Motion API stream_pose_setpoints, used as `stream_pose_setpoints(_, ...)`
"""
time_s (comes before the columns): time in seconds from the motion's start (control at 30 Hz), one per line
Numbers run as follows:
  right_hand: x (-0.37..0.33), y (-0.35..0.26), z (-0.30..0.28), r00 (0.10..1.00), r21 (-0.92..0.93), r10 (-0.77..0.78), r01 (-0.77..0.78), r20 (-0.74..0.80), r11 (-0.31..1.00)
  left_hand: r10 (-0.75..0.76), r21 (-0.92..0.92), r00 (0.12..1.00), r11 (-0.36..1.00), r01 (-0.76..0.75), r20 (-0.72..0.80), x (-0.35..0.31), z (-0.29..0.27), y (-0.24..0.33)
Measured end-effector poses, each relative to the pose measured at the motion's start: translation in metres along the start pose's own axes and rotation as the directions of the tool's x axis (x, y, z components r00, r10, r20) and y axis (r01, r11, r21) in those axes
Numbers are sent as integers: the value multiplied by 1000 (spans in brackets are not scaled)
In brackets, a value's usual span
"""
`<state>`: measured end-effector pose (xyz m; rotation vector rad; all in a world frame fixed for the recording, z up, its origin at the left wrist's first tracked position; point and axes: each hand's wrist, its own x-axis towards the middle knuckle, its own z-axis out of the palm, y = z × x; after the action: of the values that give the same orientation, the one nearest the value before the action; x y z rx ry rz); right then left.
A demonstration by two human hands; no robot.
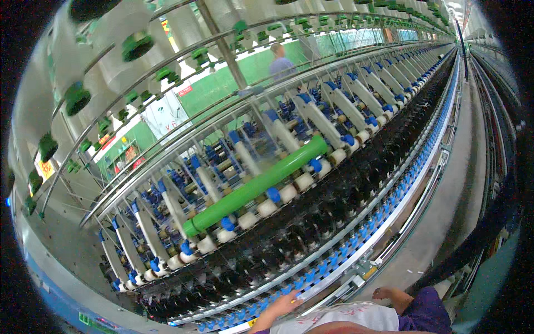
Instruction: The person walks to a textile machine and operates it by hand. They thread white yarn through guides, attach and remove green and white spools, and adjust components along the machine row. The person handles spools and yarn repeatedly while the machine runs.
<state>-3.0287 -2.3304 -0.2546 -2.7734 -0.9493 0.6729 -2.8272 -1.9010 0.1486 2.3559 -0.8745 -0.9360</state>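
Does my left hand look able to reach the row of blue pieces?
Probably yes: your left hand is close beside the row of blue pieces, and nothing visible seems to block it.

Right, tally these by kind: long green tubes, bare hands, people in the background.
Long bright-green cylindrical tube: 1
Bare hands, left hand and right hand: 2
Background person in a purple-blue top: 1
Total: 4
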Motion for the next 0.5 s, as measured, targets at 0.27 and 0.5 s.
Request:
stream_pose_setpoints(0.27, -89, 111, -106, 617, 624, 765, -674, 182, 395, -89, -75, 996, 993, 87, -25, 65, 11, 84)
stream_pose_setpoints(0.5, -109, 111, -95, 678, 743, 723, -550, 131, 381, 29, -78, 993, 996, -38, -114, 147, -2, 127)
